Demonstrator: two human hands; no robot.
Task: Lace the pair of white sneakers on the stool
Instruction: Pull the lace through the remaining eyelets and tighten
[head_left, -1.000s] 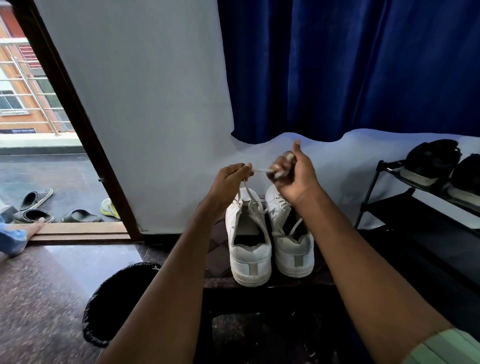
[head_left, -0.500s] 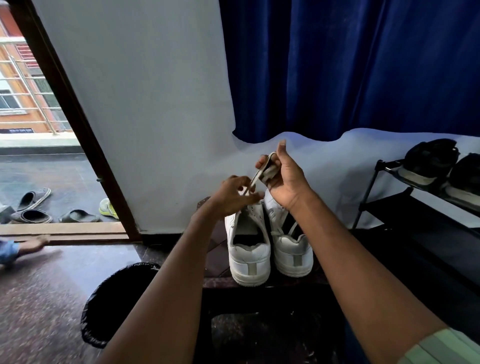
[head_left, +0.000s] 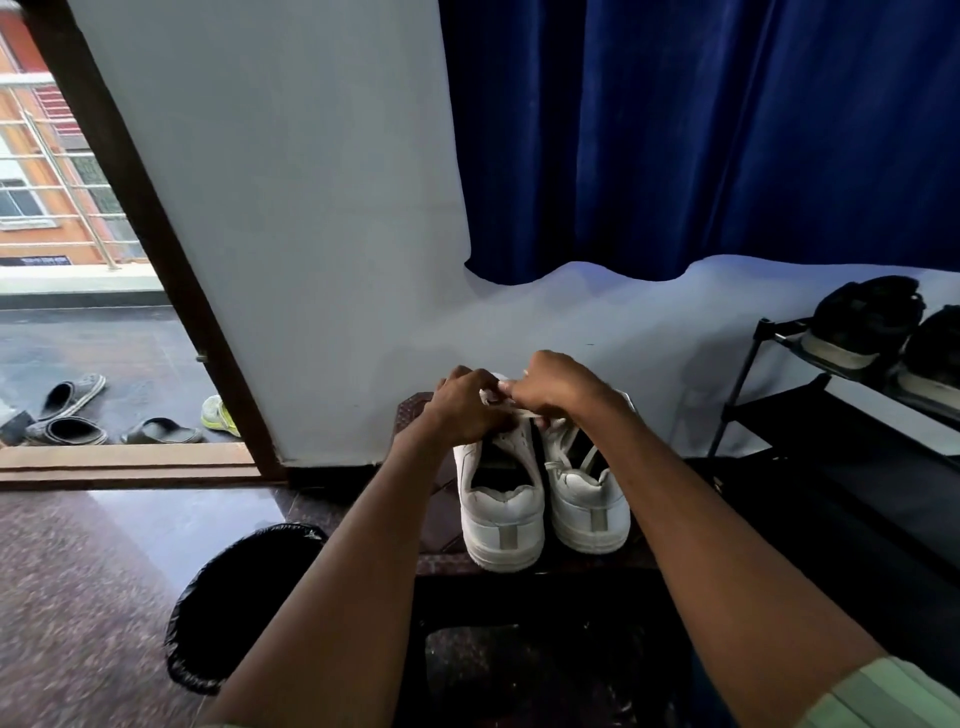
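Both sneakers sit heels-toward-me on the stool (head_left: 447, 562), and my left hand (head_left: 464, 410) and right hand (head_left: 558, 388) are both pinching the lace (head_left: 511, 410) right over the left sneaker's (head_left: 501, 499) tongue end, right sneaker (head_left: 587, 501) touching alongside.

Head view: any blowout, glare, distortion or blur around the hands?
Head view: the open doorway at left is far brighter than the dim room; glossy speckled stone floor carries a pale glare patch; wide-angle lens bends the dark wooden door frame; left hand and right hand slightly soft over the left white sneaker; flat white lace barely resolved.
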